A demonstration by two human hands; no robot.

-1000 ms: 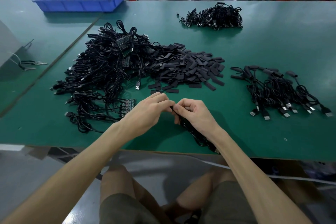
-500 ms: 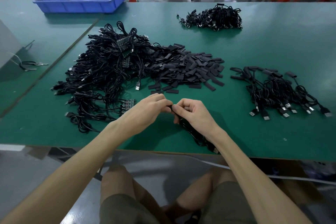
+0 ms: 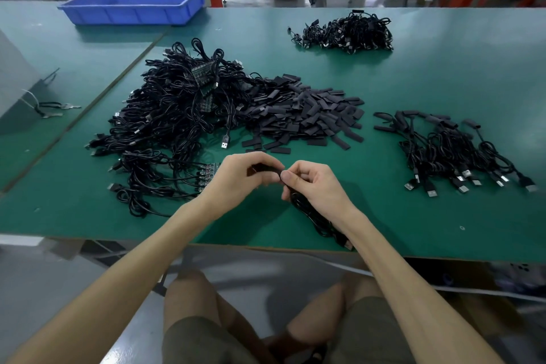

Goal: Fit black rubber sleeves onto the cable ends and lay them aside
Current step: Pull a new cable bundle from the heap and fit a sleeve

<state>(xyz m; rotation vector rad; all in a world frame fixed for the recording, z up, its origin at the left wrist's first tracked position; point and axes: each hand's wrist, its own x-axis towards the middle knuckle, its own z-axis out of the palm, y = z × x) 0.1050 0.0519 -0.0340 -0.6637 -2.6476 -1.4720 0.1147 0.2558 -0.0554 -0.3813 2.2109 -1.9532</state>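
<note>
My left hand (image 3: pixel 240 179) pinches a black rubber sleeve (image 3: pixel 266 169) at its fingertips. My right hand (image 3: pixel 314 186) grips a coiled black cable (image 3: pixel 316 216), whose loops hang below the palm toward the table's front edge. The two hands meet fingertip to fingertip over the green table (image 3: pixel 428 74). The cable's end is hidden between the fingers. A heap of loose black sleeves (image 3: pixel 307 115) lies just beyond the hands. Left of it sprawls a big tangle of cables (image 3: pixel 171 121). A row of cables with sleeves on them (image 3: pixel 455 151) lies to the right.
A blue plastic bin (image 3: pixel 133 7) stands at the far left on the adjoining table. Another small cable pile (image 3: pixel 345 32) sits at the far middle. Keys on a cord (image 3: pixel 50 108) lie at the left. My knees are under the front edge.
Both hands have stayed in nearly the same spot. The left fingers have turned and now show more of the sleeve between them.
</note>
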